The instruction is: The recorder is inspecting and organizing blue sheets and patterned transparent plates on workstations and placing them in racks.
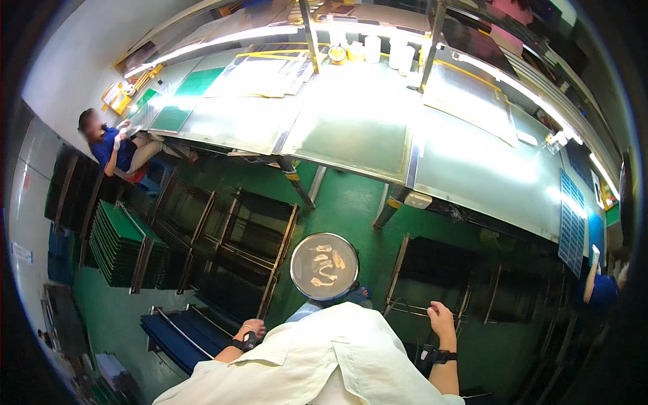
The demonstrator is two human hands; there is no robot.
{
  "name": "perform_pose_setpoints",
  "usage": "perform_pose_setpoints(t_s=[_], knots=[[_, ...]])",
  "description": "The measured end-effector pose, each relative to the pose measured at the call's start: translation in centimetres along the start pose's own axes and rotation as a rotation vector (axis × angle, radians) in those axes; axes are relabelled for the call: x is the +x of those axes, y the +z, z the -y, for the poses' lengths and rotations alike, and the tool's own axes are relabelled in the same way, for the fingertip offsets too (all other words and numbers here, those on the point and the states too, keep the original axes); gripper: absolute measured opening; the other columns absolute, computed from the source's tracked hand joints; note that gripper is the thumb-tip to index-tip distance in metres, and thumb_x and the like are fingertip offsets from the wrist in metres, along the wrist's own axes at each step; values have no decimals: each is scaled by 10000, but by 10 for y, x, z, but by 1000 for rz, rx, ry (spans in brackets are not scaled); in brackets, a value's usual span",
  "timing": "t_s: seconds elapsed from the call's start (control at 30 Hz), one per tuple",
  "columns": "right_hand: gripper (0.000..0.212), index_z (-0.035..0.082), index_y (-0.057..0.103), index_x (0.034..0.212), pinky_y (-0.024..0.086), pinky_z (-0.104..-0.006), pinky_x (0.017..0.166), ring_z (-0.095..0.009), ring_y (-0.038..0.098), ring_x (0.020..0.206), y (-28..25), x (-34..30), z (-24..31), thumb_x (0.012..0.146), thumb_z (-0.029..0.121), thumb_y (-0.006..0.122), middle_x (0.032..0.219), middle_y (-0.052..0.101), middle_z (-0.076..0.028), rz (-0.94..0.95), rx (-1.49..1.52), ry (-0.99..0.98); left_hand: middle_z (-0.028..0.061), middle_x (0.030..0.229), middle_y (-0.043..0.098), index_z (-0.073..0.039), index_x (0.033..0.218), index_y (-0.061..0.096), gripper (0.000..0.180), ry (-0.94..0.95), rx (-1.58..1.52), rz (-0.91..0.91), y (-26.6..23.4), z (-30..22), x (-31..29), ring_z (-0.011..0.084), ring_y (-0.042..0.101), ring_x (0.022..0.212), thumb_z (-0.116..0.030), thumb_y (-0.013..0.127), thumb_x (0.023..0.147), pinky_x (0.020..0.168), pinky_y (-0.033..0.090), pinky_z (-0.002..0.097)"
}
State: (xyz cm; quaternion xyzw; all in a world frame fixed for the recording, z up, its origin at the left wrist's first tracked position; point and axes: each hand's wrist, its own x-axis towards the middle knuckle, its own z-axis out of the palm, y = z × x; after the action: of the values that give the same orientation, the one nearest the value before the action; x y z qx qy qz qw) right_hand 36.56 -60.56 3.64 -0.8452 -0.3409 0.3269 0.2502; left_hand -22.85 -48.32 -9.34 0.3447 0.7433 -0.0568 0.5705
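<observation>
My left hand [252, 328] hangs beside my body at the lower middle, its fingers loosely curled in with nothing seen in them. My right hand [440, 316] is raised a little on the other side, also curled closed around nothing visible. Each wrist wears a black strap with a small device. In front of me stands a round stool [302, 279] with a grey top and dark rim. Several small cream-coloured crumpled pieces [324, 260] lie on it; their kind is too small to tell. Neither hand touches the stool.
Beyond the stool runs a long glass-topped lit workbench [358, 128] with sheets and white containers [372, 49]. Racks [260, 229] of dark panels stand left, more racks [432, 266] right, green boards [121, 243] further left. A seated person [116, 150] works far left; another person [603, 287] is far right.
</observation>
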Motion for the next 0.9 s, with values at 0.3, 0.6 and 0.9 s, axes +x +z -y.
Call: perform_pose_setpoints(t_s=[0.3,0.6,0.9], knots=[[300,-16,587,1023,467,-320,786,-251,612,887,8,42,41,778,157,570,943,634,-171,131,-17,-48,97,883,646,-16,1058,592,298,108,-111,-70,42,-87,-29,157,627,717,-181,568,811,623,496,270],[279,-6,598,1013,475,-299,756,-218,626,831,28,68,73,779,144,574,887,649,-145,120,18,-105,109,820,657,-11,977,636,284,58,-31,-131,14,-88,8,186,638,681,-187,562,767,656,510,290],[315,-5,608,1009,479,-300,725,-214,622,807,40,51,123,759,188,607,867,646,-156,-109,60,129,101,811,660,-48,938,647,254,240,278,41,-74,-229,132,183,639,687,-218,561,770,650,512,293]])
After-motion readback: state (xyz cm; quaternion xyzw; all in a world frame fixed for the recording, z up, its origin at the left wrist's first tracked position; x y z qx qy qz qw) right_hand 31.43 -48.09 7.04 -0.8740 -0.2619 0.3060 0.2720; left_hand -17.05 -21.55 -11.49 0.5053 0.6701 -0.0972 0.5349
